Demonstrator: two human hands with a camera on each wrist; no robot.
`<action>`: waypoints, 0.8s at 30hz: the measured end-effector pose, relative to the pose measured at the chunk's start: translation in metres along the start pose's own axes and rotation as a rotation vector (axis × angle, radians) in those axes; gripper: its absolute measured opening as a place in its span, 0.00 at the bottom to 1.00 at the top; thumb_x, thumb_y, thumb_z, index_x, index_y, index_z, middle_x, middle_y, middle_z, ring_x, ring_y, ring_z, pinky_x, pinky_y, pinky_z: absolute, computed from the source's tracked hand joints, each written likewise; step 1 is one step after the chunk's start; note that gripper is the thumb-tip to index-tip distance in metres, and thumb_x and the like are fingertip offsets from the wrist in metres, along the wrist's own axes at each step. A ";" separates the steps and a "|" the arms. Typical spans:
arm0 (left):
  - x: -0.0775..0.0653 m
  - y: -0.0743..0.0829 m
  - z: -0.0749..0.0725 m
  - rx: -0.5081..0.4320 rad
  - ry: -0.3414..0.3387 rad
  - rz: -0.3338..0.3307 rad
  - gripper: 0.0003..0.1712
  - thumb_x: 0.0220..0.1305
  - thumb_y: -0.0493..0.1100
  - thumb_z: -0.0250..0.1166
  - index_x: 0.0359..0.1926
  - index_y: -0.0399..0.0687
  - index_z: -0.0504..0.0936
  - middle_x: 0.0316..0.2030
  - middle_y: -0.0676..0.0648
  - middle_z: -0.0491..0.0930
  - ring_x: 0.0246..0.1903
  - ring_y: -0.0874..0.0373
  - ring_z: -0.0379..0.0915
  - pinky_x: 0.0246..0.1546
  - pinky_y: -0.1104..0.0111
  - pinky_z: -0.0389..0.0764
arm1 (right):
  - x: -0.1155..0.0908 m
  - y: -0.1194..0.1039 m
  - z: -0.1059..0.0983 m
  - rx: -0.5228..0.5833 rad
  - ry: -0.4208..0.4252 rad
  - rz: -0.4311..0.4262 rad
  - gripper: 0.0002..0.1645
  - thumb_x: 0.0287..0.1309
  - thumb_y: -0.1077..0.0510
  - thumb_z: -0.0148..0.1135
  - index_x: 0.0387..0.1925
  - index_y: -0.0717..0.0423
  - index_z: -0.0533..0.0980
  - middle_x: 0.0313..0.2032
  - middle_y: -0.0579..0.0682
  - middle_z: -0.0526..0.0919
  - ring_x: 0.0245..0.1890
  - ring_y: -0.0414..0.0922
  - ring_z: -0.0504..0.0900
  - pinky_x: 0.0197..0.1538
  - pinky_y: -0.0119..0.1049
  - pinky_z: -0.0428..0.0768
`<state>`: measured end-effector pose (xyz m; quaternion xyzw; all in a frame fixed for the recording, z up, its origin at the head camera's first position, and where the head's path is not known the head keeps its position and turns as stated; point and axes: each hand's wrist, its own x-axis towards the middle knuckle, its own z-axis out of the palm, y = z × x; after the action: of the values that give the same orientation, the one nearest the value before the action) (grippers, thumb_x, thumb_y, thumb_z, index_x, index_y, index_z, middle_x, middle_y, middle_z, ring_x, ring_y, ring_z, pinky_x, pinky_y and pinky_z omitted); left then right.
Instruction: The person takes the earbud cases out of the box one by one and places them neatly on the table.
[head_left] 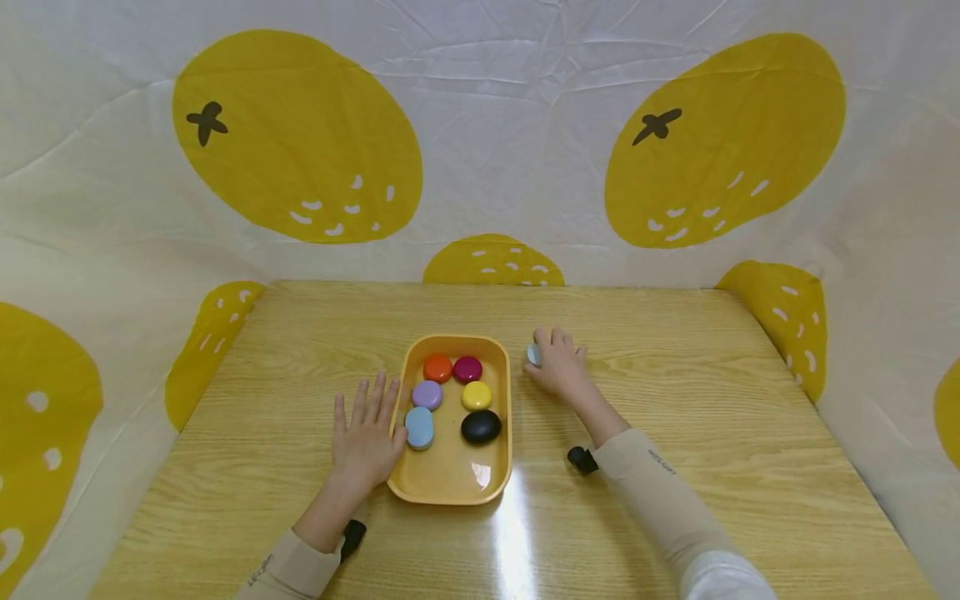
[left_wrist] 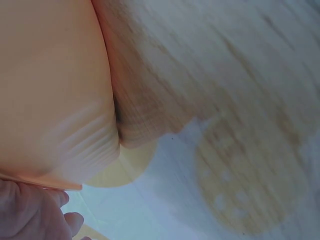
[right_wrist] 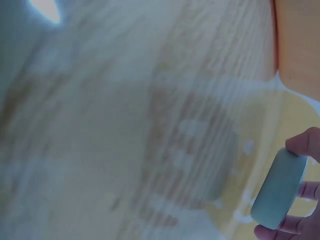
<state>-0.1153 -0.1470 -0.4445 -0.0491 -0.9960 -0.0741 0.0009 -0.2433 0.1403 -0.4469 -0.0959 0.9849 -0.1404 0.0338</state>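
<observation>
My right hand [head_left: 561, 367] pinches a light-blue rounded block [head_left: 533, 355] between thumb and fingers, just right of the orange-yellow tray [head_left: 450, 492]. The right wrist view shows the block [right_wrist: 280, 189] side on, its long smooth edge facing the camera. My left hand [head_left: 365, 450] lies along the tray's left side with fingers straight and spread, the thumb over the rim. Beside that thumb, inside the tray, is a light-blue oval piece [head_left: 419, 428]. Only part of the left hand [left_wrist: 35, 212] shows in the left wrist view, against the tray's outer wall [left_wrist: 55, 90].
The tray also holds smooth orange [head_left: 438, 368], magenta [head_left: 468, 369], lilac [head_left: 427, 395], yellow [head_left: 476, 395] and black [head_left: 481, 427] pieces. It stands on a wooden table [head_left: 660, 350]. White cloth with yellow fruit prints [head_left: 300, 142] hangs behind and at the sides.
</observation>
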 end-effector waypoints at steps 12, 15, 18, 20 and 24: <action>0.000 0.000 -0.002 -0.015 0.000 -0.002 0.36 0.64 0.50 0.47 0.71 0.47 0.50 0.70 0.42 0.46 0.69 0.43 0.37 0.64 0.44 0.34 | 0.003 -0.001 0.011 -0.068 -0.070 0.048 0.36 0.53 0.45 0.59 0.59 0.58 0.61 0.51 0.66 0.66 0.53 0.63 0.65 0.49 0.64 0.65; 0.000 0.000 -0.002 -0.009 -0.004 -0.002 0.36 0.64 0.51 0.47 0.71 0.47 0.50 0.70 0.42 0.45 0.69 0.43 0.37 0.64 0.45 0.34 | 0.003 -0.001 0.012 -0.057 -0.076 0.054 0.36 0.54 0.45 0.59 0.59 0.58 0.61 0.52 0.66 0.65 0.54 0.63 0.65 0.50 0.64 0.64; 0.000 0.001 -0.003 -0.009 -0.010 -0.003 0.37 0.64 0.51 0.47 0.71 0.47 0.49 0.70 0.42 0.45 0.69 0.43 0.36 0.64 0.45 0.33 | 0.003 0.000 0.011 -0.045 -0.078 0.053 0.36 0.54 0.45 0.59 0.59 0.58 0.61 0.52 0.66 0.65 0.54 0.63 0.64 0.51 0.64 0.63; 0.000 0.001 -0.003 -0.012 -0.013 -0.005 0.37 0.64 0.51 0.47 0.71 0.47 0.49 0.70 0.43 0.45 0.69 0.43 0.36 0.64 0.45 0.33 | 0.002 0.000 0.010 -0.038 -0.068 0.052 0.35 0.54 0.45 0.59 0.58 0.58 0.62 0.52 0.65 0.66 0.54 0.63 0.65 0.52 0.64 0.62; 0.000 0.001 -0.004 -0.014 -0.014 -0.003 0.37 0.64 0.51 0.47 0.71 0.47 0.49 0.70 0.42 0.45 0.69 0.43 0.36 0.64 0.44 0.32 | -0.001 -0.004 0.003 -0.011 0.007 0.038 0.31 0.54 0.47 0.58 0.55 0.56 0.64 0.50 0.62 0.67 0.52 0.60 0.66 0.53 0.61 0.58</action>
<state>-0.1149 -0.1463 -0.4407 -0.0481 -0.9955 -0.0809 -0.0067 -0.2419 0.1362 -0.4487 -0.0769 0.9874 -0.1345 0.0325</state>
